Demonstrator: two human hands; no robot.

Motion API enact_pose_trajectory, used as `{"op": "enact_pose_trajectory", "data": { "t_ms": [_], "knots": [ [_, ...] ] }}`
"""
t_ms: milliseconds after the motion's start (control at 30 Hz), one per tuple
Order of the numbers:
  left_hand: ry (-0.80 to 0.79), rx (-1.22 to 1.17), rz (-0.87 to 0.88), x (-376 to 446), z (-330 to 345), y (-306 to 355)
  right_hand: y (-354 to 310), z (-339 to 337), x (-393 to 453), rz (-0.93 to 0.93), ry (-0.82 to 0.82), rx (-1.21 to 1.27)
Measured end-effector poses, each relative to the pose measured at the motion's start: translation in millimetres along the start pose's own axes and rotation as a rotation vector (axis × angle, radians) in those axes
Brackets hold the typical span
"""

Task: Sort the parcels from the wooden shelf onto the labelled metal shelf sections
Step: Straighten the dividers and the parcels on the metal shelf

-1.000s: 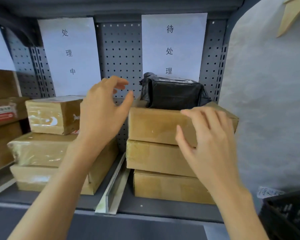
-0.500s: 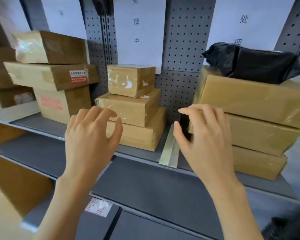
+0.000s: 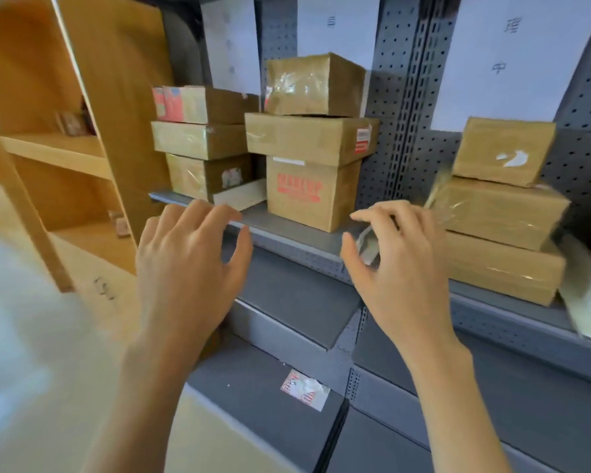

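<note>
While both empty | left hand point(image 3: 188, 268), right hand point(image 3: 400, 268) | fingers loosely spread

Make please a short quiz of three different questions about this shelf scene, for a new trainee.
1. True or false: the left hand holds a parcel.
2. How many boxes are in the stack topped by the box with the white mark?
3. The box with red print stands on: A) the wooden shelf B) the metal shelf C) the floor.

Key: 1 false; 2 three; 3 B.
</note>
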State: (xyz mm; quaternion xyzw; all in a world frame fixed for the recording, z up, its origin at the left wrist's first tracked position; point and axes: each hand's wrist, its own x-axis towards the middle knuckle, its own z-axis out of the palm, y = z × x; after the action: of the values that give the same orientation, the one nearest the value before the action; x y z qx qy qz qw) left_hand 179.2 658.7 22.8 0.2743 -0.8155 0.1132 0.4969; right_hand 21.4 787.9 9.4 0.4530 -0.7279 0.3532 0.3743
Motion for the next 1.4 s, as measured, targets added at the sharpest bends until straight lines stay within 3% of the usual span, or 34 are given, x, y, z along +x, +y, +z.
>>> {"op": "enact_pose_trajectory", "data": {
  "t_ms": [300, 800, 1133, 1400],
  "knots": [
    [-0.031, 0.141, -0.182, -9.6, -20.9, -159.8, -134.2, 125.2, 31.9, -0.113, -0.074, 0.18],
    [0.001, 0.474, -0.252, 40.5, -21.9, -428.9, -361.7, 356.2, 123.2, -0.169, -0.068, 0.54],
    [-0.026, 0.474, -0.267, 56.8, 26.3, -603.3, -450.4, 496.0, 146.6, -0.225, -0.12, 0.472],
    [-0.047, 0.384, -0.245, 92.1, 70.3, -774.1, -541.1, 610.8, 186.3, -0.104, -0.155, 0.354]
  ]
}}
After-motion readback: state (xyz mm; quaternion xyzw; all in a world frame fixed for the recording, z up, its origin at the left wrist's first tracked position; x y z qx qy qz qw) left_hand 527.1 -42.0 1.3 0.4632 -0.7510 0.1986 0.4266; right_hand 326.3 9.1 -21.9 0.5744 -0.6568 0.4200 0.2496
